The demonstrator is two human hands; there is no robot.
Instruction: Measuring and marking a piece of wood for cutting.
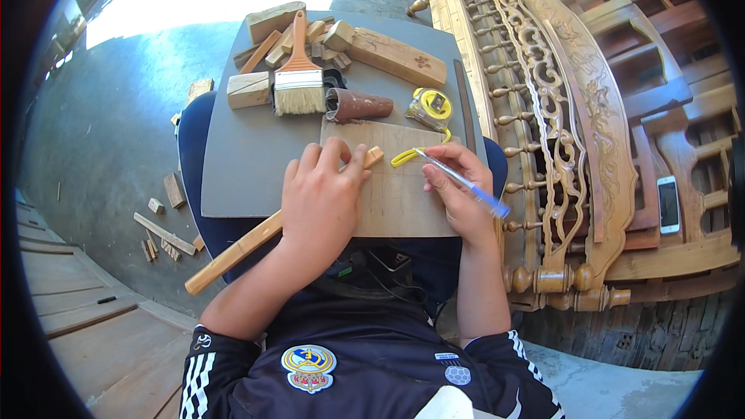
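My left hand (pixel 324 194) is closed around a narrow wooden stick (pixel 237 252), which slants across the near edge of the grey board on my lap. The stick's far end pokes out past my fingers, over a flat piece of plywood (pixel 411 202). In my right hand (pixel 464 194) is a pen (pixel 469 185) with a clear barrel and a blue end, its tip pointing left above the plywood. Just beyond that tip lies the yellow strap (pixel 405 157) of a tape measure (pixel 430 107). Rolled brown sandpaper (pixel 361 105) rests behind the plywood.
A wide paintbrush (pixel 299 81) leans on wood offcuts at the board's (pixel 233 163) far side, beside a wooden block (pixel 400 58). Carved wooden furniture (pixel 559 124) stands close on my right, with a phone (pixel 668 205) on it. Wood scraps (pixel 164 234) litter the floor at left.
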